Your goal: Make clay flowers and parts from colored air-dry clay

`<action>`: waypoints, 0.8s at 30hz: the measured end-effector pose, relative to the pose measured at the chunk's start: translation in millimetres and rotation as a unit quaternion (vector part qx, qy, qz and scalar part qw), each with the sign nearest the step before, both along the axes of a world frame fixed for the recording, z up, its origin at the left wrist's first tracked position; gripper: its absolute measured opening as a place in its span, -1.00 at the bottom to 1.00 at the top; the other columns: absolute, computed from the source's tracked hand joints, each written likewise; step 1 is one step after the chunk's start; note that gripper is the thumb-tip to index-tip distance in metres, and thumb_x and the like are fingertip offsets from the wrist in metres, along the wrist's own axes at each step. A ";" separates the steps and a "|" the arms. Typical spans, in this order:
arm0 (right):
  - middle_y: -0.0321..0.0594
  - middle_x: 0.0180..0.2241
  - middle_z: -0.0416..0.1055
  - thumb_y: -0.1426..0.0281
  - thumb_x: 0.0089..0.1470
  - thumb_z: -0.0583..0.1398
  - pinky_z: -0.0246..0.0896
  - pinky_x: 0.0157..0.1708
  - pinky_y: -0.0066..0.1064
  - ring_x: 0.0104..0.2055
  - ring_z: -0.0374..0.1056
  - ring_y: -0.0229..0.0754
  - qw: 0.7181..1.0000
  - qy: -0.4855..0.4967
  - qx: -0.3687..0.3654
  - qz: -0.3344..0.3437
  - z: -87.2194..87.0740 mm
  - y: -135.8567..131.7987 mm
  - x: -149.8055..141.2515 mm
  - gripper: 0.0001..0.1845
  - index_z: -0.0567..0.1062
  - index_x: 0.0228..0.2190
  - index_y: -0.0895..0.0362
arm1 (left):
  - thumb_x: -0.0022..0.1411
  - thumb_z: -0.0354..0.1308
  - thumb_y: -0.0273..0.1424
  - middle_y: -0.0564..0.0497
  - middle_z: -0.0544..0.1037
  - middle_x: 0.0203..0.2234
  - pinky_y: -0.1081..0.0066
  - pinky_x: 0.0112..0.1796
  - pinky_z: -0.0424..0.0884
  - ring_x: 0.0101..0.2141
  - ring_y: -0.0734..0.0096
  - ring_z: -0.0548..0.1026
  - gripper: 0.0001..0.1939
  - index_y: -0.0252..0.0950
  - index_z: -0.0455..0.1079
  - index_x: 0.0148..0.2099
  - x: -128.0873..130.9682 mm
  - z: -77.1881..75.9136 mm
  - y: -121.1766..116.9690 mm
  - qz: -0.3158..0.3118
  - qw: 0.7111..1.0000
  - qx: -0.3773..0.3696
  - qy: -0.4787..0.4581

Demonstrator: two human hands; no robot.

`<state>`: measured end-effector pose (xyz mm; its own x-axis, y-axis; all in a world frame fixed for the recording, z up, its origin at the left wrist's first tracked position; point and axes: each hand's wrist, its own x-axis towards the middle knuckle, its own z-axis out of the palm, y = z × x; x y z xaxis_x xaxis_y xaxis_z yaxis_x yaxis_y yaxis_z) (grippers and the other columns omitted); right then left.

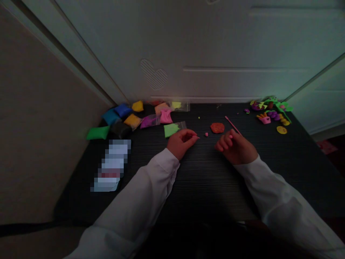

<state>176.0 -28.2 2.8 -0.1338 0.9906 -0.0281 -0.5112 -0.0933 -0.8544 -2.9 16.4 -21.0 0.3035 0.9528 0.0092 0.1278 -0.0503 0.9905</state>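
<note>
My left hand (184, 142) is closed in a pinch, and a tiny pointed bit of pink clay (198, 137) sticks out past its fingertips. To its right, my right hand (237, 146) is held above the table with its fingers curled in. A pinkish spot shows near the thumb, but I cannot make out whether it is clay or a fingertip. Between the hands a small pink clay lump (206, 134) lies on the table. Behind it sits a flat reddish-orange clay piece (217, 127). A thin pink modelling stick (233, 125) lies just beyond my right hand.
Several bags of coloured clay, among them a light green bag (171, 130) and a green pack (98, 133), lie at the left. A phone (114, 165) with a blurred screen is nearer. Finished-looking clay shapes (265, 118) and a yellow disc (281, 130) stand right. A white panel (172, 50) rises behind.
</note>
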 end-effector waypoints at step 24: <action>-0.23 -0.36 0.37 0.19 -0.09 0.10 -0.02 -0.26 -0.22 -0.24 0.24 -0.10 0.613 -0.758 0.224 -0.004 -17.8 -1.8 3.3 -0.76 0.42 -0.37 0.03 | -0.12 0.17 -0.31 0.03 0.43 -0.49 0.42 -0.34 0.32 -0.44 0.50 0.39 -0.77 -0.33 0.33 -0.39 0.3 -0.7 0.9 -0.004 1.000 -0.011 -0.018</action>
<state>179.3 -30.0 -15.1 -0.2849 0.9450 0.1605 0.9026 0.3209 -0.2871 -2.6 17.4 -21.7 0.3106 0.9505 -0.0008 0.0920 -0.0292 0.9953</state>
